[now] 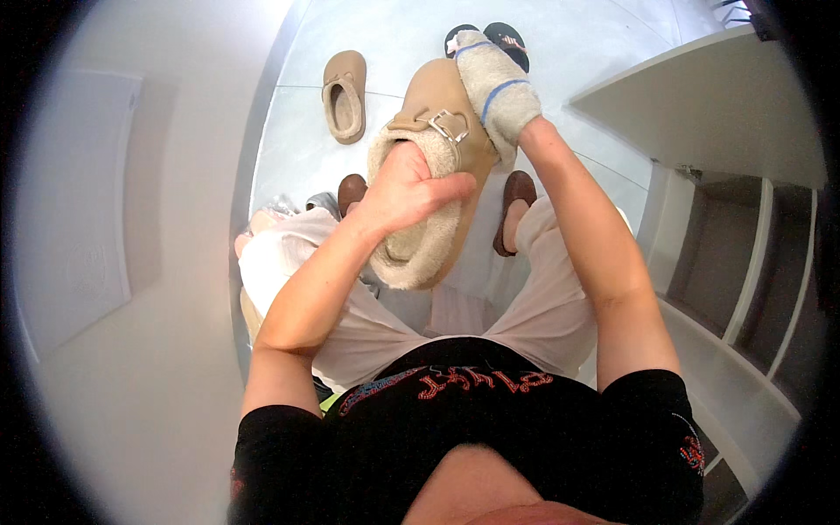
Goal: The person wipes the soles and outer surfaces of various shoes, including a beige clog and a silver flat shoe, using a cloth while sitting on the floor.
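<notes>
A tan clog with a fleecy cream lining and a metal-buckled strap is held up above my knees, its toe pointing away from me. My left hand grips it, fingers inside the opening and thumb over the right rim. A greyish cloth mitt or sock with blue stripes covers my right hand, leaving only the wrist bare. That covered hand lies against the right side of the clog's upper; its fingers are hidden. A matching tan clog rests on the floor, ahead and to the left.
Black slippers lie on the tiled floor beyond the covered hand. Brown shoes are on my feet. On the right, a cabinet door stands open beside shelves. A pale wall rises at left. Clear plastic lies near my left knee.
</notes>
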Motion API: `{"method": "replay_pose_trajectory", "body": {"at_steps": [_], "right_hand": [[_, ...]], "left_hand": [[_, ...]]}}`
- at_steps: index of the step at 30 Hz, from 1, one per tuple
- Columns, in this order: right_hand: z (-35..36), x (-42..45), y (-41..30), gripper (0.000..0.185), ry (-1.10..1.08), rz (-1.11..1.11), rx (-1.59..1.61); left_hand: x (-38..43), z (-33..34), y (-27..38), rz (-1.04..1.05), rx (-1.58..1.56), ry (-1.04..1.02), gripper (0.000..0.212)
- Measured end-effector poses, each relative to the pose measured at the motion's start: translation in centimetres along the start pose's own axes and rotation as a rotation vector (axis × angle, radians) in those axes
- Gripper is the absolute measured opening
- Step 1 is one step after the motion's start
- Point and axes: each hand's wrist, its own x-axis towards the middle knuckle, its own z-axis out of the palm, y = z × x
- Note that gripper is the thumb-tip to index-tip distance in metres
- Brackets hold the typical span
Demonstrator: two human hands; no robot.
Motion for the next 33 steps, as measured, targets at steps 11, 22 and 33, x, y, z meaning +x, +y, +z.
{"method": "replay_pose_trajectory", "body": {"at_steps": [11, 22, 33], "right_hand": [[1.1, 1.3, 1.4, 0.020, -0.240, -0.082, -0.136], [-0.9, 0.4, 1.0, 0.015, -0.085, 0.009, -0.212], [0.8, -0.4, 0.1, 0.016, 0.066, -0.070, -0.194]], "left_hand": [[-0.2, 0.0, -0.6, 0.517, 0.571, 0.017, 0.036], [0.8, -2.5, -0.9, -0.087, -0.606, 0.075, 0.048], [1.3, -1.9, -1.7, -0.188, -0.586, 0.136, 0.036]]}}
